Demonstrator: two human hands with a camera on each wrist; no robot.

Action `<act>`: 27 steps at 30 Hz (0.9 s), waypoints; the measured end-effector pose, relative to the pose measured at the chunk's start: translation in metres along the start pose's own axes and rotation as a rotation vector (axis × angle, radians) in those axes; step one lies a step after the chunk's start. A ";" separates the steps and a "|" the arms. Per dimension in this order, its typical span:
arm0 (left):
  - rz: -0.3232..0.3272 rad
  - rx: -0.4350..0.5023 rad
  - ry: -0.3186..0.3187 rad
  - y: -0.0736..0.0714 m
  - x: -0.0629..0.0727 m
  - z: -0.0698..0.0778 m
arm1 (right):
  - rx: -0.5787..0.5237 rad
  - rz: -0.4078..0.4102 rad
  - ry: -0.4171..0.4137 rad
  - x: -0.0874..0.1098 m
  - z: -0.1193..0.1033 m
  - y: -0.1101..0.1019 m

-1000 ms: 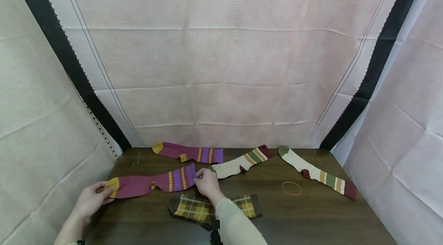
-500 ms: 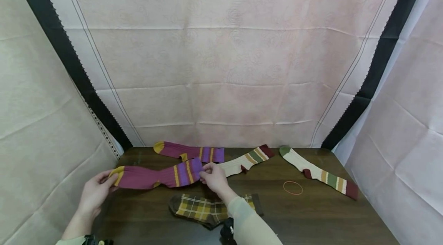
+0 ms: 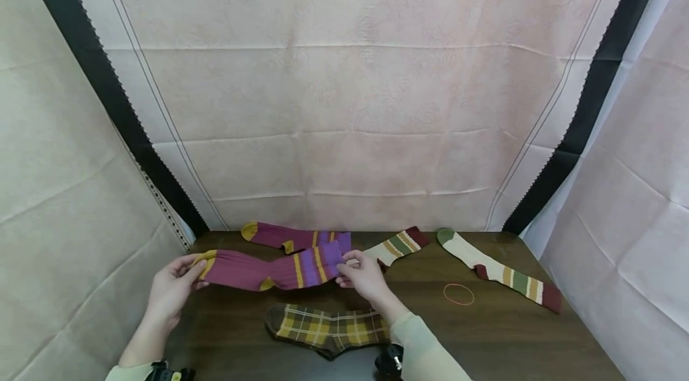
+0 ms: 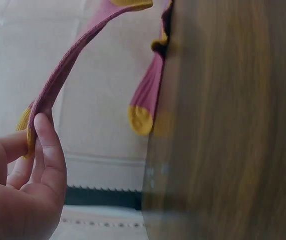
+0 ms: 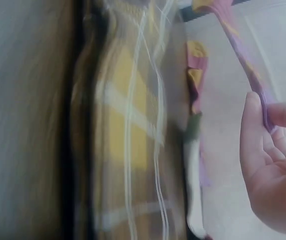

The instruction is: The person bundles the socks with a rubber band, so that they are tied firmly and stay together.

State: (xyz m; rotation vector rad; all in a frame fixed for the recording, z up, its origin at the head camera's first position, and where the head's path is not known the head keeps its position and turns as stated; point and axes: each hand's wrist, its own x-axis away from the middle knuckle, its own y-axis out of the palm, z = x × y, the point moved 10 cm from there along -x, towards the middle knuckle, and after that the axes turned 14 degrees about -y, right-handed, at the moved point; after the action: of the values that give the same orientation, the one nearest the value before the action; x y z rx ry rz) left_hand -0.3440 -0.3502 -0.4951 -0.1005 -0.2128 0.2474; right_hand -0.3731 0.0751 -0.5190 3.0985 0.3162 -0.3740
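A purple sock with a yellow toe and heel and a striped cuff is stretched between both hands, raised off the table. My left hand pinches its yellow toe between thumb and fingers, as the left wrist view also shows. At the other end my right hand pinches the striped cuff; the right wrist view shows the fabric hanging in a slack curve from those fingers. Behind it lies a matching purple sock, partly covered by the held one in the head view.
Yellow plaid socks lie at the near middle of the wooden table. A white sock with a striped cuff sits behind my right hand, partly hidden. Another such sock and a thin rubber band are to the right.
Both hands have moved right and a little up, carrying the purple sock with them. The plaid socks are now less covered by the right arm, while the right hand overlaps the white sock.
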 end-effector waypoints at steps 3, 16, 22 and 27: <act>-0.040 0.048 0.003 0.013 0.004 0.002 | 0.018 -0.002 -0.008 0.010 -0.006 -0.015; -0.166 0.021 -0.034 0.068 0.023 0.000 | 0.096 -0.045 0.019 0.057 -0.014 -0.065; -0.219 0.007 -0.081 0.091 0.036 -0.007 | 0.110 -0.088 0.049 0.082 -0.009 -0.084; -0.257 0.005 -0.108 0.106 0.045 -0.011 | 0.140 -0.104 0.083 0.093 -0.005 -0.096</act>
State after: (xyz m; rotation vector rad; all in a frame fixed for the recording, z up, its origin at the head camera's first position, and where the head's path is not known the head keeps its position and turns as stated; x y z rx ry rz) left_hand -0.3237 -0.2371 -0.5104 -0.0541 -0.3294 -0.0030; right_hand -0.3027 0.1881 -0.5339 3.2492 0.4734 -0.2812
